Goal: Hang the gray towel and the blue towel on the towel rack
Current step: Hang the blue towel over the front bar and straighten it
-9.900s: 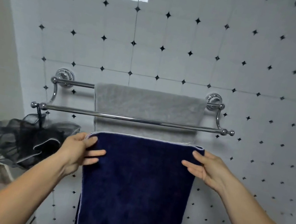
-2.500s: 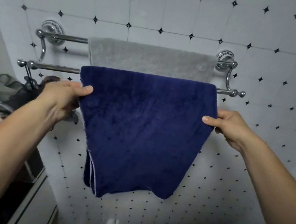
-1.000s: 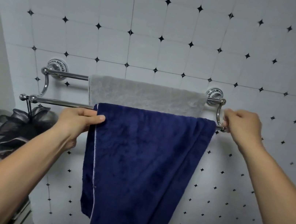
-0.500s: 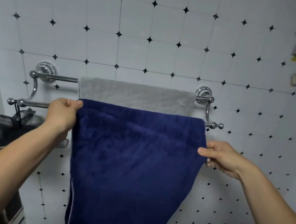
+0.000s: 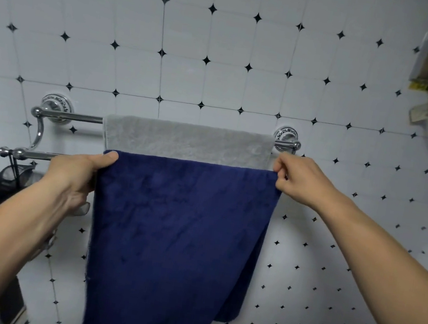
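Both hands, left hand and right hand, pinch the navy blue terry towel (top corners); uneven tugging could slide it off the chrome rack.

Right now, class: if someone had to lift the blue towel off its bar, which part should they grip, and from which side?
Grip the blue towel at its two top corners, along the fold over the front bar, coming from the front. The left hand and right hand already pinch there. Its fold is straight and taut, so it would probably lift evenly.
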Motion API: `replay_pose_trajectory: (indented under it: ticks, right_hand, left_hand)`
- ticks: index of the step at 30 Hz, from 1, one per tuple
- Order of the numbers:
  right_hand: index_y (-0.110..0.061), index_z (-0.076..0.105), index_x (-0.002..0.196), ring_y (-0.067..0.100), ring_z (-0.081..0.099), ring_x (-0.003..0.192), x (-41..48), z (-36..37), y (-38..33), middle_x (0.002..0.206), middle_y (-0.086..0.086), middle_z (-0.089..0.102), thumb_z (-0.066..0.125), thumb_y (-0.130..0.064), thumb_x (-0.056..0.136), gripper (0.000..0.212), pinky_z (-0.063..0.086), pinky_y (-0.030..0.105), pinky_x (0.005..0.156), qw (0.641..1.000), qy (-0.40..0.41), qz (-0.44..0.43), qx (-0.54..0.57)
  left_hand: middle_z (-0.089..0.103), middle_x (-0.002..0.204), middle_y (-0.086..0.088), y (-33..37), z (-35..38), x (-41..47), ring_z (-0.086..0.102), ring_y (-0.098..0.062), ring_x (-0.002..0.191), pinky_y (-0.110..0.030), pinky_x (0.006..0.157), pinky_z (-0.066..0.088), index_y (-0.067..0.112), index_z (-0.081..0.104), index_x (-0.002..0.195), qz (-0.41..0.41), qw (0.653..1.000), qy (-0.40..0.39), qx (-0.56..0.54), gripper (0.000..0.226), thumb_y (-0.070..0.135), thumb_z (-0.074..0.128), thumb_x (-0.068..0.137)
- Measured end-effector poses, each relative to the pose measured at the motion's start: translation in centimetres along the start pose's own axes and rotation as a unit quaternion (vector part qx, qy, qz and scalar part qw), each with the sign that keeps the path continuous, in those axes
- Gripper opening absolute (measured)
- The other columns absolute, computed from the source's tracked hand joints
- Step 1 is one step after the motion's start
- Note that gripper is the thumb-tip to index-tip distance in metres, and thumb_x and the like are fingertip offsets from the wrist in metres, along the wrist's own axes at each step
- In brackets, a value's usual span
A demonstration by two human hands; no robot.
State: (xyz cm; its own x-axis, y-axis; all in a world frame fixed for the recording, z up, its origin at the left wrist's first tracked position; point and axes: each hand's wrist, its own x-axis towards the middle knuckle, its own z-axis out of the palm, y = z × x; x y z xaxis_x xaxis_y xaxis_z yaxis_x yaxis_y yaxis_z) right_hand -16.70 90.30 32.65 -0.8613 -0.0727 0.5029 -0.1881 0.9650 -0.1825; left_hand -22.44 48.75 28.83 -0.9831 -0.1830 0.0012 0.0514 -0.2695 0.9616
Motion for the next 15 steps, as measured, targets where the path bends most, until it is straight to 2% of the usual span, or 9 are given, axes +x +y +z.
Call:
replay_pose_trajectory:
  ticks: [1,2,4,7,9,10,12,14,15]
  right_hand:
    - [-0.032,0.049,0.077,0.0,0.051,0.066,0.0,-0.4,0.3,0.066,-0.017,0.059,0.058,-0.008,0.071,0.026,0.034,0.019,0.055,1.0,0.003,0.008,-0.004]
    - [-0.031,0.05,0.075,-0.001,0.053,0.066,0.0,-0.6,0.7,0.066,-0.016,0.06,0.06,-0.009,0.07,0.025,0.036,0.018,0.055,1.0,0.013,0.02,0.009]
    - [-0.027,0.054,0.07,0.001,0.057,0.066,-0.2,-1.2,1.7,0.065,-0.013,0.063,0.064,-0.009,0.067,0.021,0.039,0.018,0.056,0.996,0.037,0.061,0.055]
    - [-0.023,0.059,0.065,-0.001,0.056,0.062,-1.2,-1.7,2.8,0.062,-0.011,0.063,0.071,-0.01,0.067,0.018,0.035,0.014,0.053,0.987,0.079,0.117,0.079]
    - [-0.022,0.062,0.065,-0.001,0.054,0.057,-2.5,-0.8,3.4,0.06,-0.01,0.062,0.073,-0.013,0.069,0.015,0.034,0.011,0.052,0.973,0.119,0.162,0.114]
    - [-0.022,0.065,0.067,0.0,0.055,0.054,-3.4,0.2,3.4,0.059,-0.009,0.064,0.073,-0.015,0.07,0.011,0.035,0.01,0.052,0.966,0.125,0.18,0.139]
    - [-0.021,0.07,0.077,0.003,0.063,0.061,-5.2,3.6,2.7,0.067,-0.006,0.071,0.076,-0.023,0.073,0.007,0.043,0.013,0.058,0.948,0.063,0.2,0.241]
    - [-0.018,0.07,0.101,0.004,0.07,0.081,-7.0,7.6,1.3,0.092,-0.003,0.076,0.079,-0.021,0.076,0.027,0.05,0.014,0.068,0.897,-0.062,0.205,0.387]
    - [-0.016,0.067,0.112,0.006,0.07,0.091,-7.8,9.5,0.6,0.104,-0.002,0.075,0.08,-0.017,0.077,0.038,0.053,0.017,0.075,0.865,-0.113,0.204,0.445]
  left_hand:
    - [0.072,0.1,-0.008,0.2,-0.2,0.0,0.067,-0.024,0.086,-0.043,0.091,0.052,0.009,0.07,0.093,-0.003,1.0,0.002,-0.003,0.028,0.019,0.082,0.07]
    - [0.073,0.1,-0.009,0.3,-0.4,0.2,0.069,-0.022,0.08,-0.041,0.083,0.056,0.008,0.07,0.092,0.001,1.0,0.002,-0.007,0.028,0.019,0.082,0.07]
    - [0.075,0.093,-0.009,0.4,-0.5,0.4,0.071,-0.018,0.064,-0.035,0.069,0.059,0.005,0.071,0.086,0.01,1.0,0.009,-0.008,0.023,0.017,0.083,0.07]
    - [0.077,0.085,-0.009,0.1,-0.7,0.5,0.071,-0.023,0.074,-0.043,0.084,0.055,0.001,0.072,0.09,0.019,0.999,0.048,-0.01,0.035,0.02,0.087,0.065]
    - [0.076,0.09,-0.012,-0.3,-0.8,0.6,0.072,-0.026,0.079,-0.04,0.079,0.058,-0.002,0.071,0.094,0.034,0.997,0.061,-0.014,0.04,0.02,0.087,0.065]
    - [0.075,0.09,-0.012,-0.6,-0.7,0.4,0.071,-0.025,0.077,-0.037,0.074,0.059,0.0,0.072,0.09,0.044,0.998,0.054,-0.008,0.033,0.02,0.086,0.067]
    - [0.075,0.078,-0.004,-1.5,-0.7,-0.1,0.068,-0.018,0.067,-0.03,0.065,0.057,0.011,0.071,0.077,0.065,0.997,0.029,0.001,0.018,0.024,0.082,0.073]
    - [0.073,0.066,0.006,-2.8,-0.8,-0.9,0.066,-0.01,0.058,-0.02,0.053,0.053,0.017,0.067,0.07,0.105,0.994,-0.004,0.026,0.016,0.025,0.079,0.077]
    - [0.074,0.068,0.007,-3.7,-1.0,-1.4,0.068,-0.008,0.06,-0.018,0.053,0.053,0.017,0.068,0.07,0.124,0.991,-0.022,0.043,0.013,0.021,0.079,0.077]
